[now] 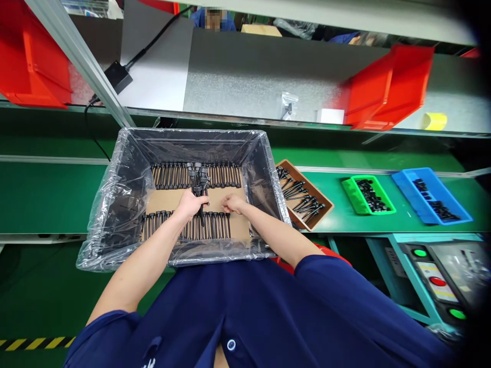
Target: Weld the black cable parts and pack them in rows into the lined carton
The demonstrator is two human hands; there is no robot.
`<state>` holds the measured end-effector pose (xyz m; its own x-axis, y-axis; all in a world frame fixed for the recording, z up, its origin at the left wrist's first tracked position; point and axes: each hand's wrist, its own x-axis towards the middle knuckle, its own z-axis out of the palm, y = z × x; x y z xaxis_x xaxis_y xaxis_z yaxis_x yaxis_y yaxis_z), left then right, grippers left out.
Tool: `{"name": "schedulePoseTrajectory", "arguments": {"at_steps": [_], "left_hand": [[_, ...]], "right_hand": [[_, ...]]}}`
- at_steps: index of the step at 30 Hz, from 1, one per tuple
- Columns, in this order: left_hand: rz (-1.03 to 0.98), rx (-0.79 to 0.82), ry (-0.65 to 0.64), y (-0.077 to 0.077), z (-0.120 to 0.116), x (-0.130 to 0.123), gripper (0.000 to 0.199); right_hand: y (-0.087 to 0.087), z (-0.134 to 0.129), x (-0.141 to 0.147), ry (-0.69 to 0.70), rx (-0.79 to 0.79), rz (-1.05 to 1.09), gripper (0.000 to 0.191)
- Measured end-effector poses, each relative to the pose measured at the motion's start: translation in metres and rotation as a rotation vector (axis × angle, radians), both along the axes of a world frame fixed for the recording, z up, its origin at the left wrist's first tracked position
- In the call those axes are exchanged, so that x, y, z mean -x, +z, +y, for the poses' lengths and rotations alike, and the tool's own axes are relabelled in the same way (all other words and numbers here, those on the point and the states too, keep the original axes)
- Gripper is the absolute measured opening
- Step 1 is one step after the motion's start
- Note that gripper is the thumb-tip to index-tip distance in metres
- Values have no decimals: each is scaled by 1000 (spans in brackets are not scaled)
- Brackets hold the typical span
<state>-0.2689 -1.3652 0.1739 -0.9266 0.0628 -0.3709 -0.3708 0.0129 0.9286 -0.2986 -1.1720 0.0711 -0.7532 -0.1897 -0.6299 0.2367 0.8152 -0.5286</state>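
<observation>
My left hand (190,203) is closed around a bunch of black long-stemmed parts with thick round heads (198,176), held upright above the crate. Over the cardboard, my right hand (232,203) has its fingers curled together; whatever they may pinch is hidden. The grey crate (199,135) is lined with clear plastic film. Inside it, a brown cardboard sheet (169,198) carries two rows of the same black parts: a back row (172,175) and a front row (215,226), the latter partly covered by my left forearm.
Right of the crate stand a brown tray (326,204) of similar parts, a green bin (351,197) and a blue bin (441,197) with small black pieces. Above runs a metal shelf (245,76) with a red bin (391,87). A slanted post (84,61) rises at left.
</observation>
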Motion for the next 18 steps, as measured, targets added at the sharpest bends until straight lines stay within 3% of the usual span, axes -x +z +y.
{"name": "schedulePoseTrajectory", "arguments": {"at_steps": [4, 5, 8, 11, 13, 15, 18], "left_hand": [[10, -31, -23, -2, 2, -1, 24], [14, -32, -33, -2, 3, -2, 25], [21, -35, -66, -1, 6, -4, 25], [-7, -49, -33, -2, 9, -5, 26], [-34, -58, 20, -5, 9, -4, 29], [-52, -56, 67, -7, 9, -2, 31], [-57, -48, 104, -8, 8, 0, 33]], "right_hand": [[43, -13, 0, -251, 832, -148, 24], [52, -17, -3, -301, 973, -192, 24], [67, -28, -13, -419, 1078, -224, 24], [63, -29, -13, -547, 1059, -218, 20], [51, -20, -6, -603, 955, -208, 17], [35, -5, 1, -606, 688, -166, 15], [7, 16, 2, -391, 56, -144, 6]]}}
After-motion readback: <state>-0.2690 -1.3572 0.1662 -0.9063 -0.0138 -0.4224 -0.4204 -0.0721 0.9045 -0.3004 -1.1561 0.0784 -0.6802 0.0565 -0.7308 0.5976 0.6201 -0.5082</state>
